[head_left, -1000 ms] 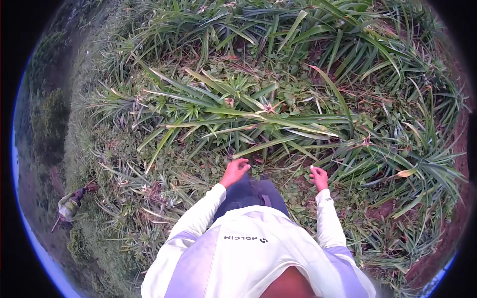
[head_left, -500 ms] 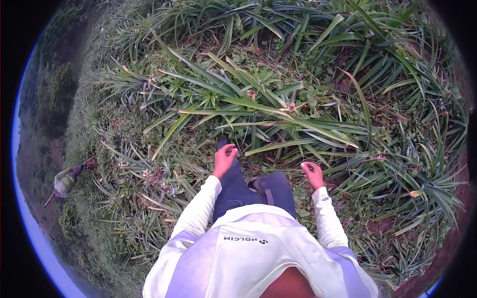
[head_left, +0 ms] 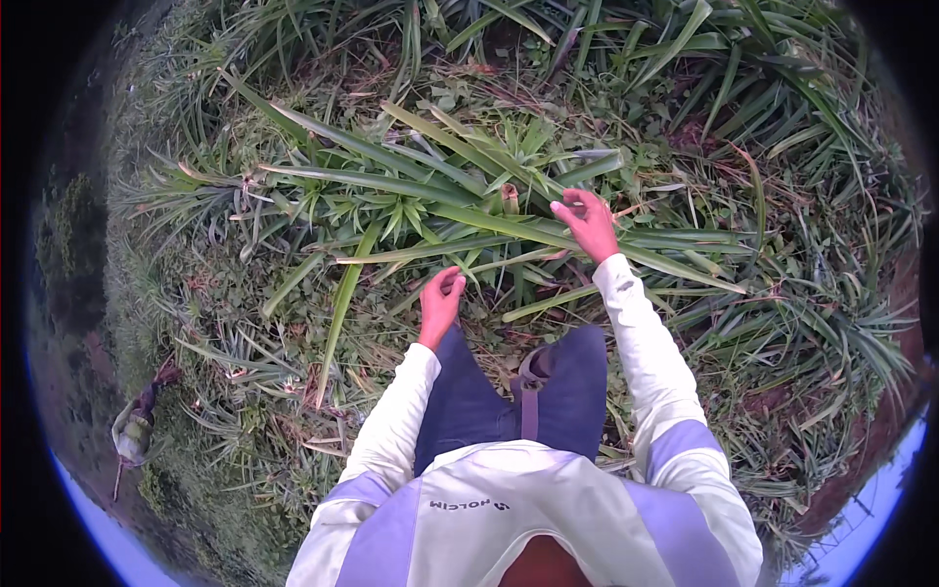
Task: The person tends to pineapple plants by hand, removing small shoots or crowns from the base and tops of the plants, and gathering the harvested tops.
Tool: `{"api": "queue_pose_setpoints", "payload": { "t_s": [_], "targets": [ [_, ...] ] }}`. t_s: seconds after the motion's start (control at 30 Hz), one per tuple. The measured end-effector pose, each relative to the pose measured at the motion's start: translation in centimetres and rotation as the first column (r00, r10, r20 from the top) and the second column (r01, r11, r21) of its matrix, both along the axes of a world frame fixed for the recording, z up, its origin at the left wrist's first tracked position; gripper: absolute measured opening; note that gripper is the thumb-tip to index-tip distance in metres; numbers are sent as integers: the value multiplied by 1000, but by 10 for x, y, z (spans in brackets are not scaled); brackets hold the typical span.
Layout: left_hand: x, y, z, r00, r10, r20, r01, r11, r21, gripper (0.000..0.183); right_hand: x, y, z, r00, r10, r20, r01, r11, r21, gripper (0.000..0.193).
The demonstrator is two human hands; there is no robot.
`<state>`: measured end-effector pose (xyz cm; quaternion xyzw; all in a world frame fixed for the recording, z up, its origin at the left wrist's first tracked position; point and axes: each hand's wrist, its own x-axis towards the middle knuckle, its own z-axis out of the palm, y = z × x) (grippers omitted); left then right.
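A pineapple plant with long, sword-shaped green leaves [head_left: 489,223] sprawls across the ground before me. At its middle is a brownish cut stump [head_left: 509,199], with small leafy shoots [head_left: 396,207] to the left. My right hand [head_left: 590,229] reaches over the leaves just right of the stump, its fingers bent and the thumb apart from them. At the near edge of the plant is my left hand [head_left: 441,305], fingers loosely curled beside the leaf tips. Nothing shows in either hand.
My legs [head_left: 465,401] stand close to the plant's near side. More long-leaved plants [head_left: 753,78] crowd the far side and right, with weeds and dry stalks between. A greenish object on a dark stalk [head_left: 135,435] appears at the far left; its kind is unclear.
My right hand has moved forward and slightly left, from beside my leg to over the leaves. The left hand remains near the plant's edge. The view has shifted somewhat.
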<state>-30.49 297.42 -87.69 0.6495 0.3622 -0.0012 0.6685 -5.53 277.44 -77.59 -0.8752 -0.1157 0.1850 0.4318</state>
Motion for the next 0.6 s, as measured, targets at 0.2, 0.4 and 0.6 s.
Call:
{"api": "queue_pose_setpoints", "payload": {
  "t_s": [0.2,0.4,0.6],
  "targets": [
    [71,33,-14,996,-76,44,74,997,29,34,65,44,-60,995,51,91,-23,958,-286,68],
    [139,45,-38,991,-85,106,75,993,91,34,90,70,-100,950,234,208,-122,888,-444,70],
    [212,32,-60,988,-73,139,48,982,182,36,130,72,-132,837,521,168,-387,780,-491,59]
  ]
}}
